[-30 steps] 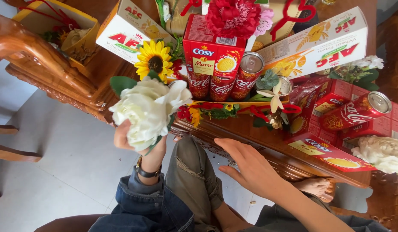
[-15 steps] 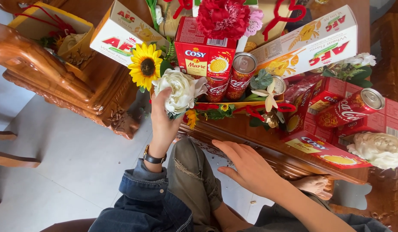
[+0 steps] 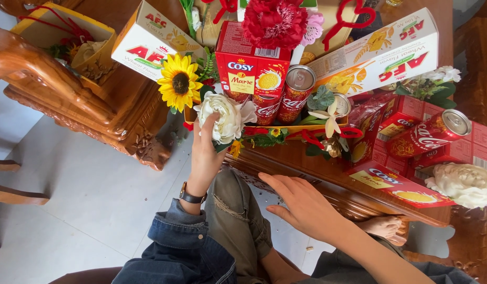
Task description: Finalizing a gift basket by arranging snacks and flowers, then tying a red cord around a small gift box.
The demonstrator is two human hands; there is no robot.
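1. Against the front edge of the gift arrangement, at about ten o'clock from the middle of the head view, the left hand point(image 3: 205, 152) now holds a white artificial flower point(image 3: 225, 117) pressed in among the goods. A second ago that bloom was lower and farther to nine o'clock, held out over the pale floor point(image 3: 70, 210); half a second ago it was already rising beside the sunflower point(image 3: 179, 82).
2. That hand's fingers are curled around the underside of the white flower, thumb side up, so the grasp is closed on the bloom and its short stem. A dark wristwatch point(image 3: 192, 197) and a denim cuff point(image 3: 181, 231) sit below the wrist.
3. The white flower lies at four o'clock from the sunflower, just beside it, and touches the lower corner of the red biscuit box point(image 3: 248, 68). Two red drink cans point(image 3: 290, 94) lean just at three o'clock from it.
4. The right hand point(image 3: 301, 205) has barely shifted since the earlier frames. It is spread flat, fingers loose and apart, gripping nothing, resting by the carved wooden table edge point(image 3: 327, 184) at about five o'clock from the white flower.
5. Farther toward three o'clock lie another red can point(image 3: 430, 134) on flat red boxes point(image 3: 401, 184) and a second white bloom point(image 3: 464, 184). A red carnation point(image 3: 275, 21) tops the pile at twelve o'clock.
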